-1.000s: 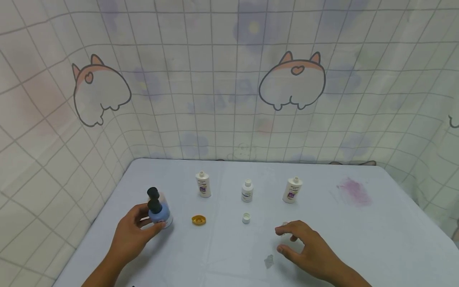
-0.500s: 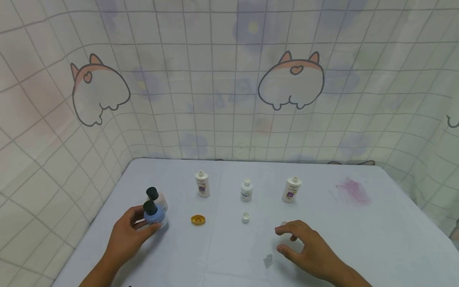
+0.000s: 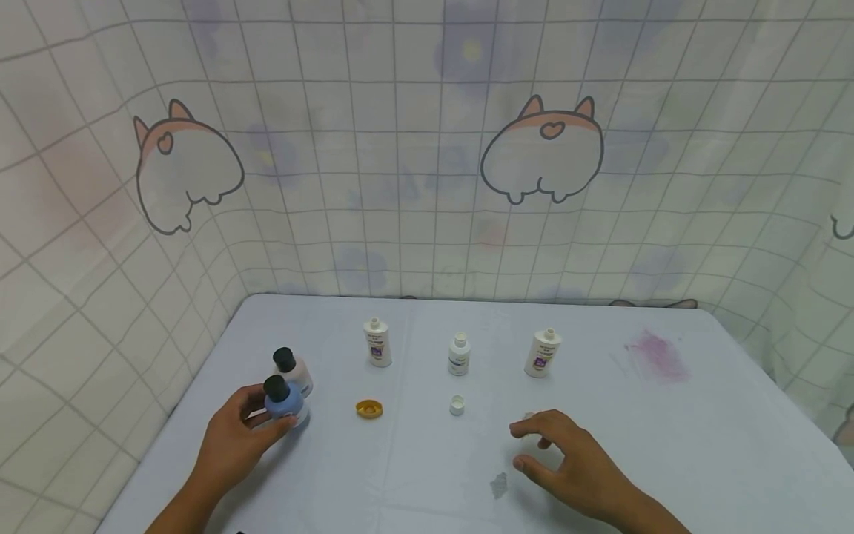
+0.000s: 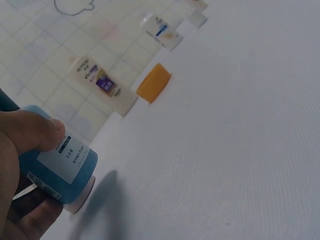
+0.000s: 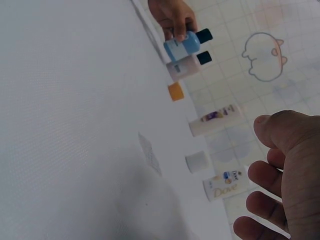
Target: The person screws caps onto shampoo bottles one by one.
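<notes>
My left hand (image 3: 230, 441) grips a small blue bottle (image 3: 285, 403) with a black cap, thumb on the near side and fingers behind. In the left wrist view the thumb lies across the upper part of the blue bottle (image 4: 70, 160), over its pale label. Just behind it stands a pale pink bottle (image 3: 302, 373), also black-capped. To the right, my right hand (image 3: 580, 471) hovers over the table with loosely bent fingers and holds nothing. In the right wrist view, the thumb and fingertips of my right hand (image 5: 300, 160) are apart.
Three white bottles without caps, left (image 3: 378, 345), middle (image 3: 459, 356) and right (image 3: 543, 354), stand along the back of the white table (image 3: 414, 475). Before them lie a yellow cap (image 3: 369, 409) and a small white cap (image 3: 457, 405). A patterned curtain (image 3: 414, 148) hangs behind.
My left hand has drawn the blue bottle slightly left and toward me, so more of the pink bottle shows behind it. The right hand has hardly moved.
</notes>
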The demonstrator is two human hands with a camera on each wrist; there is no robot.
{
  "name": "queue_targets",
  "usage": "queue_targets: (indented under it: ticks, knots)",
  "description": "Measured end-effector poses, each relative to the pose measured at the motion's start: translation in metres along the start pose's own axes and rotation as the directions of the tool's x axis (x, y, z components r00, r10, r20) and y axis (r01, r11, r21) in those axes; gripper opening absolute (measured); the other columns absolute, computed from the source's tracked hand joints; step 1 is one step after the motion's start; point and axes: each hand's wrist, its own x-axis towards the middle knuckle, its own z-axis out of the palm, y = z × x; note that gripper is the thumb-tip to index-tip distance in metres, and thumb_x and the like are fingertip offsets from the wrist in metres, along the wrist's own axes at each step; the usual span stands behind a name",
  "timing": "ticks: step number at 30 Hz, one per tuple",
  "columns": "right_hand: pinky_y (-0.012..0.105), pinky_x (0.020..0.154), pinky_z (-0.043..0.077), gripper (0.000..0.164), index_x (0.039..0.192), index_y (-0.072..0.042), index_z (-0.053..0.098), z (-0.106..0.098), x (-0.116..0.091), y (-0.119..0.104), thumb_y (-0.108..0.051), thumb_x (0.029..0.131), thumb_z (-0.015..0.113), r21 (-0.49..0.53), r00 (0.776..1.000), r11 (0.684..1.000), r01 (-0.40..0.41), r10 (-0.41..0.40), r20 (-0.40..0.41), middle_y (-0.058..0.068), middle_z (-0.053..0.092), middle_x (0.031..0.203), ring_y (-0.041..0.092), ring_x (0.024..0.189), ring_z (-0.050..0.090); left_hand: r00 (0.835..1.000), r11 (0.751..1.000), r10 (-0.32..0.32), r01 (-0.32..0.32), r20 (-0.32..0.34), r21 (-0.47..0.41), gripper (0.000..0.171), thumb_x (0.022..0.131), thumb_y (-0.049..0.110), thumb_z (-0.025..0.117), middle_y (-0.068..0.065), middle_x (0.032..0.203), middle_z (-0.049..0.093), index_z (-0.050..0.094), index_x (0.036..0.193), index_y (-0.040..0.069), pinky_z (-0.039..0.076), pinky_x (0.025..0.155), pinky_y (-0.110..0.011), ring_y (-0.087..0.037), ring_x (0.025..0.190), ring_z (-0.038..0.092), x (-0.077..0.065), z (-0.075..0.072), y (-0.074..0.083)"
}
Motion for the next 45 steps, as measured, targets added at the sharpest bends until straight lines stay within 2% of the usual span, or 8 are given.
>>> queue_targets:
  ticks: [7,20,28,34,45]
  knots:
    - [0.031,0.074,0.052,0.032,0.112,-0.041,0.055,0.001,-0.001,-0.001,-0.048,0.083,0.066,0.012,0.999,0.999,-0.044,0.044,0.007,-0.021,0.054,0.113,0.008,0.091,0.056,1.0,1.0,-0.016,0.016,0.002,-0.009,0.079,0.071,0.046,0.078,-0.017,0.128,0.051,0.043,0.129,0.005,0.053,0.078,-0.024,-0.031,0.109,0.058,-0.001,-0.001,0.0]
    - [0.031,0.074,0.052,0.032,0.112,-0.04,0.056,0.001,0.0,0.001,-0.046,0.083,0.066,0.01,1.0,1.0,-0.025,0.025,0.003,-0.021,0.054,0.114,0.009,0.091,0.057,0.999,0.999,-0.036,0.036,-0.003,-0.01,0.078,0.071,0.045,0.079,-0.018,0.127,0.052,0.044,0.128,0.004,0.053,0.078,-0.023,-0.031,0.108,0.058,0.0,-0.003,-0.002]
    - [0.03,0.075,0.052,0.032,0.112,-0.04,0.056,0.001,0.0,0.001,-0.048,0.083,0.066,0.001,0.999,0.999,-0.033,0.033,0.009,-0.022,0.054,0.114,0.008,0.092,0.057,1.0,0.999,-0.02,0.02,-0.022,0.025,0.076,0.071,0.046,0.079,-0.016,0.124,0.054,0.046,0.126,0.005,0.052,0.078,-0.019,-0.029,0.107,0.06,0.001,-0.002,-0.007]
    - [0.031,0.074,0.052,0.032,0.112,-0.04,0.056,0.001,0.0,0.001,-0.047,0.083,0.066,-0.002,1.0,1.0,-0.024,0.024,0.006,-0.021,0.053,0.114,0.008,0.091,0.057,0.999,0.999,-0.033,0.033,-0.024,0.032,0.077,0.071,0.046,0.078,-0.018,0.125,0.054,0.045,0.127,0.004,0.052,0.078,-0.019,-0.03,0.107,0.06,0.001,-0.003,-0.008]
    - [0.03,0.075,0.052,0.032,0.112,-0.04,0.056,0.001,0.0,0.002,-0.048,0.083,0.066,-0.01,1.0,1.0,-0.027,0.027,0.01,-0.022,0.053,0.114,0.008,0.092,0.057,0.999,0.999,-0.045,0.046,-0.02,0.018,0.077,0.072,0.046,0.078,-0.017,0.125,0.054,0.045,0.127,0.005,0.052,0.077,-0.019,-0.03,0.107,0.059,0.002,-0.003,-0.012]
